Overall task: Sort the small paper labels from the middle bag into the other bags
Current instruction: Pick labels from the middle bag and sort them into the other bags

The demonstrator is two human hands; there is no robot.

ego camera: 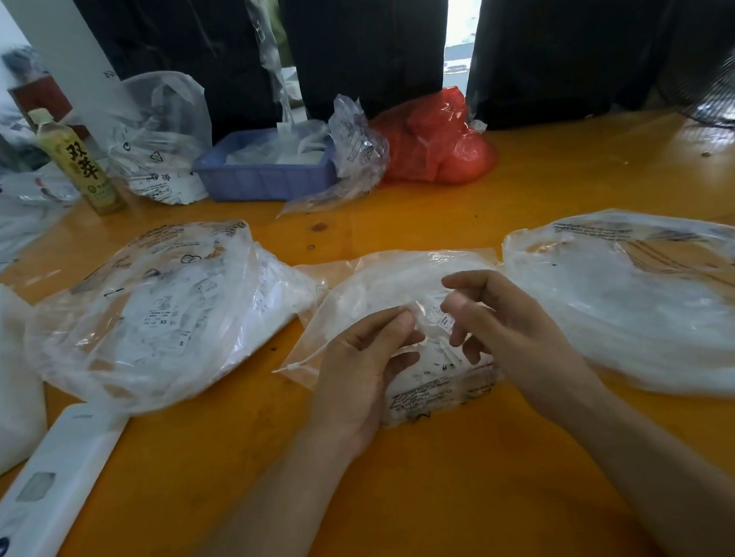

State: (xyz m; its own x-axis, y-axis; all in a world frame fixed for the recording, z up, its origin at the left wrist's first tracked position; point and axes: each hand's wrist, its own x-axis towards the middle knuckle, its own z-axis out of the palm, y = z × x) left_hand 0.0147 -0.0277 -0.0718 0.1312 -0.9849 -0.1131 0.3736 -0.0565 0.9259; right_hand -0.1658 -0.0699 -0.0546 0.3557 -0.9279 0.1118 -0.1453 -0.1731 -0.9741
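Observation:
Three clear plastic bags lie on the orange table. The middle bag [400,285] holds small white paper labels. The left bag [156,312] contains several printed labels, some marked S and XS. The right bag [653,299] looks nearly empty. My left hand [361,362] pinches a small bunch of white labels [428,328] over the middle bag. My right hand [498,314] hovers beside that bunch with its fingers curled and its fingertips at the labels; whether it grips one is unclear.
A tea bottle [76,160], a white bag [161,131], a blue tray [264,173] and a red bag [435,140] line the far side. A white device [51,494] lies at the near left. A fan [711,86] stands at the far right.

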